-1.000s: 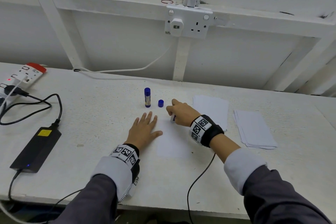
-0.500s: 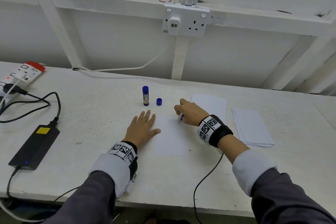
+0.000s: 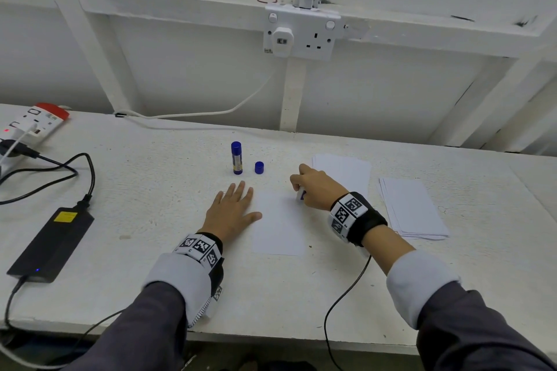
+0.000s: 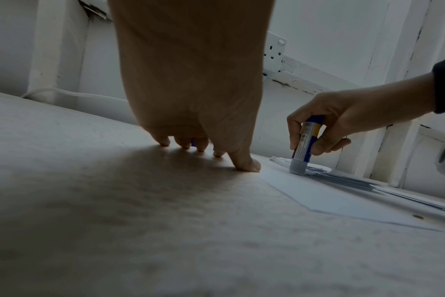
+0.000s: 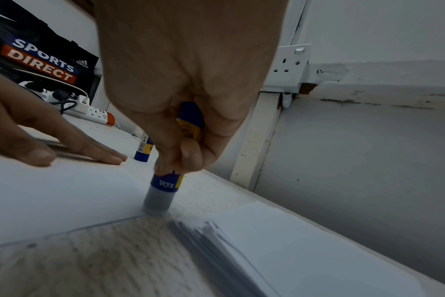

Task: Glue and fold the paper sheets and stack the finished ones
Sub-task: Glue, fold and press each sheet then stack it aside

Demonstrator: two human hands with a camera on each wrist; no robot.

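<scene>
White wall point(image 3: 196, 69), white bench point(image 3: 150, 190)

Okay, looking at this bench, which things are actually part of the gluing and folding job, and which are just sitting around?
Part of the job:
- glue stick in the right hand
- paper sheet, its edge under the left hand
- two paper stacks
- spare glue stick and loose blue cap

Just lying about:
- black power adapter
- power strip
- wall socket
</scene>
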